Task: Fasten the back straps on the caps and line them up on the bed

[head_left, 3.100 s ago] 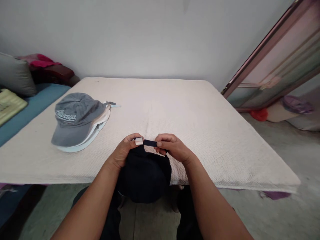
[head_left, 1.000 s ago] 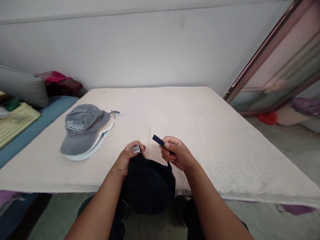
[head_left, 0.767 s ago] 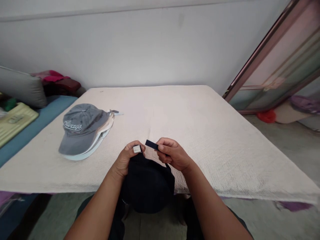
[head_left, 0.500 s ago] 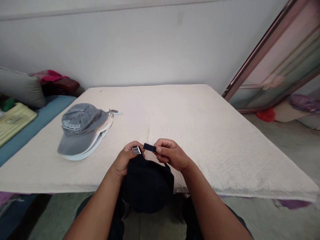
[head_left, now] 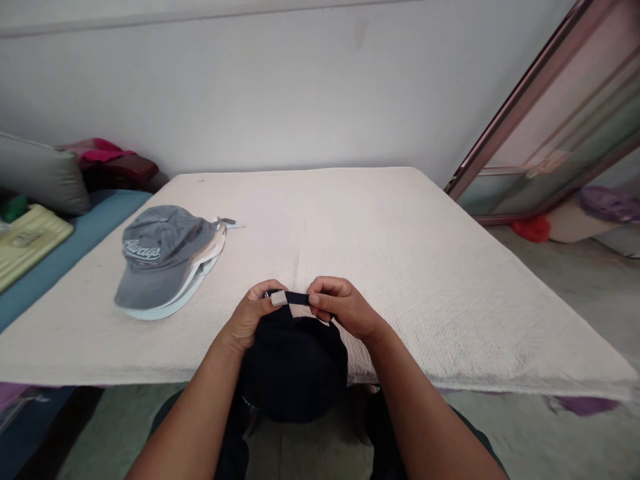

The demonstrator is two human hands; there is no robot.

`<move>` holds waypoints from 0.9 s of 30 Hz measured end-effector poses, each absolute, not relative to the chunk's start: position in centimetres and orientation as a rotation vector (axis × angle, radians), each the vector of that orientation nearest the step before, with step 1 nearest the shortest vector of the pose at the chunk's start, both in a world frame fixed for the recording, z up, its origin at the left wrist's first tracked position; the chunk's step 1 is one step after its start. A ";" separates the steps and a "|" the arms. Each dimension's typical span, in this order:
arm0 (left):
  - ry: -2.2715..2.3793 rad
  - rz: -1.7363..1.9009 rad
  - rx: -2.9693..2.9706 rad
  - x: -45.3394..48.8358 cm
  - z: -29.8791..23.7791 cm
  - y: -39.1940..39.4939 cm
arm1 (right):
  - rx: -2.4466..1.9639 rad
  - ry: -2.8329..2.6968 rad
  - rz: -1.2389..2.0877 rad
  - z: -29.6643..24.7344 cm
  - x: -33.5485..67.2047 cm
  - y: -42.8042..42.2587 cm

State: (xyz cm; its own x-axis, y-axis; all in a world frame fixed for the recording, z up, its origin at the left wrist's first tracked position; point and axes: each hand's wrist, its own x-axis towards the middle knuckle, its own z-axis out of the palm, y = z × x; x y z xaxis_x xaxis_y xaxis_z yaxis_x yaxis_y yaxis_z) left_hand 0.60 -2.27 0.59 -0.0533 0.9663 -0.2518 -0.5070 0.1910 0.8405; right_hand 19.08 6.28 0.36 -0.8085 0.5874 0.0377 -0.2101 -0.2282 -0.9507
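Observation:
A dark navy or black cap (head_left: 297, 373) hangs at the table's front edge, its back strap side up. My left hand (head_left: 253, 317) is closed on the metal buckle (head_left: 279, 299) and the cap's edge beside it. Between thumb and fingers, my right hand (head_left: 345, 307) pinches the cap's dark strap (head_left: 299, 299). The strap runs straight from the right fingers to the buckle; its tip is at or inside the buckle, and I cannot tell how far it reaches.
A stack of caps, grey one (head_left: 163, 250) on top, lies on the left of the cloth-covered table (head_left: 380, 233). Left of the table are a grey cushion (head_left: 43, 173) and a yellow folded item (head_left: 33, 233). A wall stands behind, a pink-framed door (head_left: 520, 100) at right.
The strap's tip has moved left, from just short of the buckle to meeting it. The buckle has turned slightly in my left fingers.

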 end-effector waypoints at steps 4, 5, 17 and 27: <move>1.072 1.286 0.653 0.4 0.3 -2.3 | -0.454 -1.624 2.007 0.5 19.2 6.4; 1.083 1.271 0.671 0.4 0.3 -2.3 | -0.450 -1.638 1.995 0.5 19.2 6.4; 1.173 1.157 0.736 0.4 -0.2 -2.3 | -0.515 -1.596 2.115 0.4 19.1 6.4; 1.153 1.196 0.671 0.9 0.2 -2.4 | -0.449 -1.559 2.119 0.2 18.9 6.1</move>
State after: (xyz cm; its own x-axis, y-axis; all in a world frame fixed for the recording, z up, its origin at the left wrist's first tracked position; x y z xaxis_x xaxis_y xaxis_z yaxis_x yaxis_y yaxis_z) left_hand 0.89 -2.38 0.24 -0.0481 0.9453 -0.3227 -0.3577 0.2853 0.8892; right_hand 18.92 6.12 0.24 -0.8367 0.5474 0.0136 -0.1760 -0.2453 -0.9533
